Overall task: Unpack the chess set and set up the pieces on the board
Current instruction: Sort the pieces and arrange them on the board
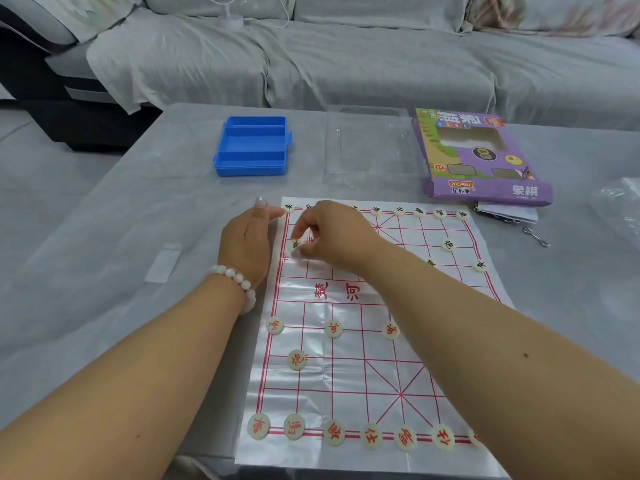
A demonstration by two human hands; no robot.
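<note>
— What's the right hand (pixel 332 233) doing from the head view?

— It reaches across the xiangqi board (pixel 349 362), fingertips curled and pinching a cream black-lettered piece (pixel 296 244) near the board's left edge, at about ten o'clock on the sheet.

— And the left hand (pixel 247 242)?

— It lies flat just beside the board's left edge, fingers straight and relaxed, holding nothing. A white bead bracelet (pixel 239 282) circles that wrist.

— Where are the other pieces?

— The red-lettered row (pixel 334 433) runs along the near edge at six o'clock, with red soldiers (pixel 334 329) and a red cannon (pixel 297 359) above it. The black-lettered row (pixel 419 212) lines the far edge at twelve o'clock, and a black cannon (pixel 447 245) sits at two o'clock.

— Beyond the board?

— The open blue plastic case (pixel 252 145) stands at eleven o'clock on the grey-covered table (pixel 121 237), a clear plastic tray (pixel 367 147) at twelve, the purple xiangqi box (pixel 481 157) at one. A grey-draped sofa (pixel 346 53) stands behind.
</note>
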